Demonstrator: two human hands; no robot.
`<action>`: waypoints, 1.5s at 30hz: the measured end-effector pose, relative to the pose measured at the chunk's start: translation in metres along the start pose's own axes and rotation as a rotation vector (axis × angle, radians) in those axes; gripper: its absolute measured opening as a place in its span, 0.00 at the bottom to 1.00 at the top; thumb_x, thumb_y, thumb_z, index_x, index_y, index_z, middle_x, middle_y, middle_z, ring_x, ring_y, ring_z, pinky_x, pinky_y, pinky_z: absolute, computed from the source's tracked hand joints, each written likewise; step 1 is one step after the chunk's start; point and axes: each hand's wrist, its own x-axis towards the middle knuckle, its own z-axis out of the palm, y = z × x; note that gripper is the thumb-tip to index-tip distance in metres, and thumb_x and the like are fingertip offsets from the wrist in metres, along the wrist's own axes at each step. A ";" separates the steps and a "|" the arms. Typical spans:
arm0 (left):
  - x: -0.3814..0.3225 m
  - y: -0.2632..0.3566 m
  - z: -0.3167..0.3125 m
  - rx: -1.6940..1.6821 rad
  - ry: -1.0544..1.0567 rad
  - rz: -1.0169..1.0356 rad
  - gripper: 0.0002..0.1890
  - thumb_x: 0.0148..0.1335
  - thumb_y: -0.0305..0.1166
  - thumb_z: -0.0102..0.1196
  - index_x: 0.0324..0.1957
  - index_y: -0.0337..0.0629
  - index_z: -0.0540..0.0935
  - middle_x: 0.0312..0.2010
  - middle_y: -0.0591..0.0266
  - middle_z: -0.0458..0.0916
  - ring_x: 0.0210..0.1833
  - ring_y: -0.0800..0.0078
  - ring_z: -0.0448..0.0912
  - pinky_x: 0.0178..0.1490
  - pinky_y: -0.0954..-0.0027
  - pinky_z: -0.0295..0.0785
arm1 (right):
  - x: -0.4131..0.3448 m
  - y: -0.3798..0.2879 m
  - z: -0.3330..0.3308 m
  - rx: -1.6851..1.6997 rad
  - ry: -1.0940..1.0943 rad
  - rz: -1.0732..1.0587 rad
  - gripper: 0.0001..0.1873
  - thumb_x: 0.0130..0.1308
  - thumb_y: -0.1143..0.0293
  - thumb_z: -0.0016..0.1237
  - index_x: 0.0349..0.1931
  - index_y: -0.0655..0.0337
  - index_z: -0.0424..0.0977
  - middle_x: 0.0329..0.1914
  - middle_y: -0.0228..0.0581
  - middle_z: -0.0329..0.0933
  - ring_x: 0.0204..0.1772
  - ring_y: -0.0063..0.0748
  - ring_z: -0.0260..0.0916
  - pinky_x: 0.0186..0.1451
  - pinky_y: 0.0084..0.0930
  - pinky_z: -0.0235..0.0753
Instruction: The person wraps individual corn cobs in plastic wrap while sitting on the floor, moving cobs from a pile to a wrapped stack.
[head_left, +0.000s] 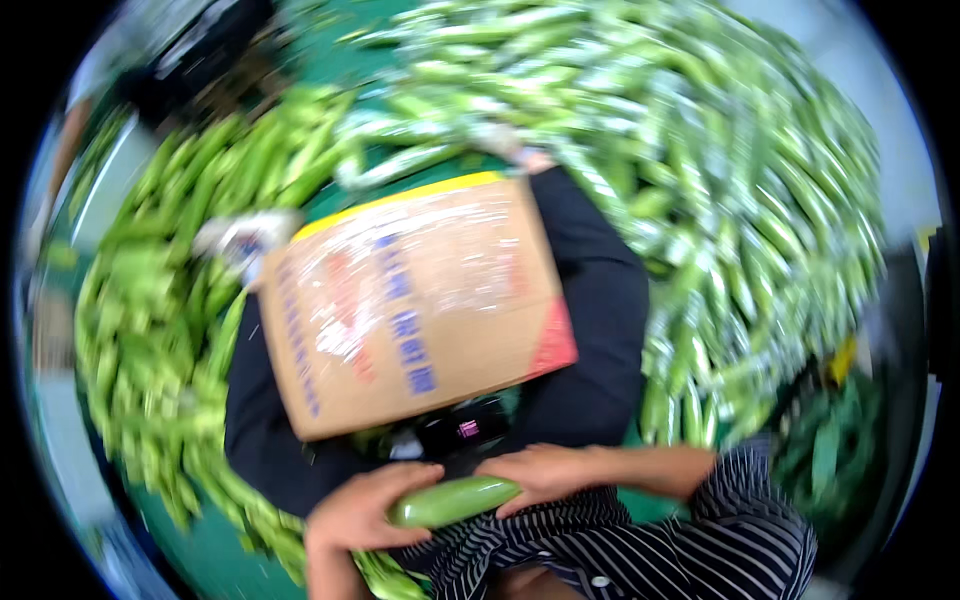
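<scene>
A long green vegetable (456, 502), perhaps a gourd or green eggplant, lies crosswise at my lap. My left hand (367, 506) grips its left end, thumb below and fingers above. Around its right end curl the fingers of my right hand (544, 474). Just beyond, a cardboard box (427, 307) bearing printed writing rests between my legs in black trousers (592, 300). Shiny clear film or tape covers much of its face. A dark object with a small lit pink display (469, 427) sits between the box and my hands. Motion blurs the view.
Bare green vegetables (157, 300) pile up on my left. On the right and far side is a large heap of shiny, seemingly film-wrapped ones (720, 202). Both lie on a green floor covering (337, 45). A dark green bundle (832, 442) lies at far right.
</scene>
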 end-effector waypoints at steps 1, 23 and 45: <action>-0.001 -0.003 -0.014 0.007 0.086 0.170 0.44 0.49 0.37 0.77 0.68 0.38 0.72 0.55 0.52 0.84 0.58 0.51 0.83 0.63 0.56 0.77 | -0.010 -0.009 -0.001 0.168 0.047 0.100 0.41 0.64 0.44 0.63 0.68 0.61 0.63 0.59 0.56 0.78 0.60 0.56 0.79 0.60 0.46 0.79; -0.017 -0.342 -0.274 0.708 0.581 -1.189 0.39 0.63 0.34 0.57 0.77 0.54 0.61 0.68 0.49 0.76 0.71 0.49 0.74 0.71 0.49 0.70 | -0.014 0.002 -0.126 0.663 1.248 -0.013 0.25 0.70 0.75 0.57 0.66 0.69 0.69 0.57 0.44 0.78 0.51 0.30 0.77 0.58 0.26 0.77; 0.193 -0.034 -0.109 0.910 0.559 -0.005 0.36 0.51 0.41 0.72 0.65 0.47 0.80 0.50 0.48 0.79 0.53 0.49 0.78 0.57 0.54 0.73 | -0.017 0.060 -0.167 -0.125 1.406 -0.084 0.07 0.71 0.74 0.55 0.44 0.64 0.82 0.37 0.44 0.85 0.41 0.45 0.84 0.46 0.33 0.81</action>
